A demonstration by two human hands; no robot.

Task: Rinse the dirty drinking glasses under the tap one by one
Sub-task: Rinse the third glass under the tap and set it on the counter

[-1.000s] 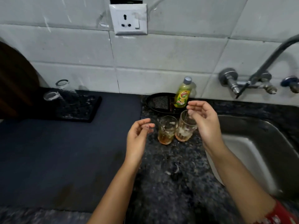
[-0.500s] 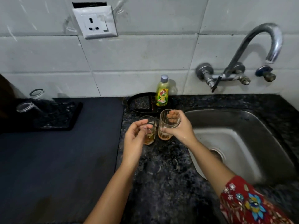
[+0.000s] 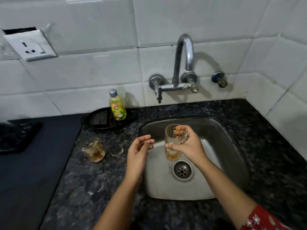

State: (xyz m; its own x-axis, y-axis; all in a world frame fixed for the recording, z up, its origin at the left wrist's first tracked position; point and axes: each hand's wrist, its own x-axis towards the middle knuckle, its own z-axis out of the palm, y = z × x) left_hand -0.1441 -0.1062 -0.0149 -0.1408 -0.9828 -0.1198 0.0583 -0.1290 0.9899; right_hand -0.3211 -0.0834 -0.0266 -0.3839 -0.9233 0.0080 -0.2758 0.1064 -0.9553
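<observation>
On your left, a dirty glass (image 3: 94, 151) is standing on the speckled table (image 3: 86, 193), well apart from the sink. Brown dregs are lying in its bottom and smears are running up its wall. The blur is making it hard to say whether it is upright or leaning. Behind it a yellow soap bottle (image 3: 117, 107) is sitting on a black tray (image 3: 98, 121) against the tiles. Judging from this, you are only starting. Nothing here is looking rinsed, and no water is running from the tap (image 3: 184, 52). The glass on the table is waiting its turn after the one you are carrying.

Your left hand (image 3: 138, 151) is hovering over the sink's left rim, just beside the carried glass but not touching it. Its fingers are loosely curled, thumb near the fingertips, and it is holding nothing.

Moving right, your right hand (image 3: 191, 147) is gripping the carried glass (image 3: 172, 140) around its middle. The thumb is lying across the near side, and the fingers are wrapping round the far side, where they are showing through the wall near the rim. The glass is upright above the steel sink (image 3: 229, 133), just over the drain (image 3: 182, 170), and a little amber liquid is lying in its base. It is sitting below and in front of the spout. You are probably needing to tip out the dregs and open the tap before the rinse proper is beginning.
</observation>
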